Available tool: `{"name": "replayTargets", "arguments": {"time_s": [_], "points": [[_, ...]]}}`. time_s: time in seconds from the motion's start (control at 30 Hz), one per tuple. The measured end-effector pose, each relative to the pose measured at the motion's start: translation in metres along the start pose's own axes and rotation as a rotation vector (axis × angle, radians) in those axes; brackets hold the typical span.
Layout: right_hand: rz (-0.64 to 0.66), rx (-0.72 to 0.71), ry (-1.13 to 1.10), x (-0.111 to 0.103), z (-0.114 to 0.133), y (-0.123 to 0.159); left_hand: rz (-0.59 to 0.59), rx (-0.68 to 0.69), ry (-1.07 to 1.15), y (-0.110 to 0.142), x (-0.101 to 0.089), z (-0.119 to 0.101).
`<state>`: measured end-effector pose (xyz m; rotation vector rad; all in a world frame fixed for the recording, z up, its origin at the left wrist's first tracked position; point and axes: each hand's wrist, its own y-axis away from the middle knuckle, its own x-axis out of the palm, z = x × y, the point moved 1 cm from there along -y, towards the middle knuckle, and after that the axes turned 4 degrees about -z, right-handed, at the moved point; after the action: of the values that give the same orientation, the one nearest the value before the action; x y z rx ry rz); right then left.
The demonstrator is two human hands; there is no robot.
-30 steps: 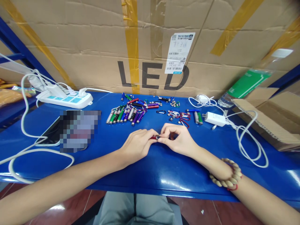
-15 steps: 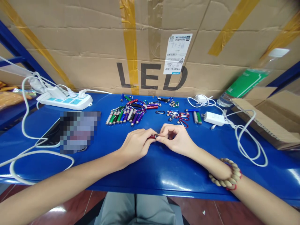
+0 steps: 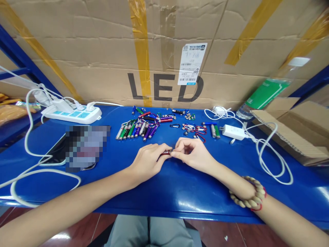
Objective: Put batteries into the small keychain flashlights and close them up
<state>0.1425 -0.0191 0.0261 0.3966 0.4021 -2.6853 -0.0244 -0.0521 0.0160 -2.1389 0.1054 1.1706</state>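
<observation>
- well, the left hand (image 3: 147,161) clamps its fingers on a red tube (image 3: 166,153) over the tabletop (image 3: 164,192)
- the right hand (image 3: 196,156) pinches its end, fingers together
- so small a hold could slip

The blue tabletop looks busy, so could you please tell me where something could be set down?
The tabletop is bare from the left hand and right hand to its front edge, and between the right hand and blocky white charger. It is crowded beyond the hands, with small coloured metal tubes, and at far left, around the white power strip.
</observation>
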Motion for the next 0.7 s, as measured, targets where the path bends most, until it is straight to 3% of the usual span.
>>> {"name": "replayTargets", "arguments": {"time_s": [0.7], "points": [[-0.032,0.013,0.142,0.0003,0.0026,0.0018,0.098,-0.101,0.137,-0.0038,-0.0022,-0.0050]]}}
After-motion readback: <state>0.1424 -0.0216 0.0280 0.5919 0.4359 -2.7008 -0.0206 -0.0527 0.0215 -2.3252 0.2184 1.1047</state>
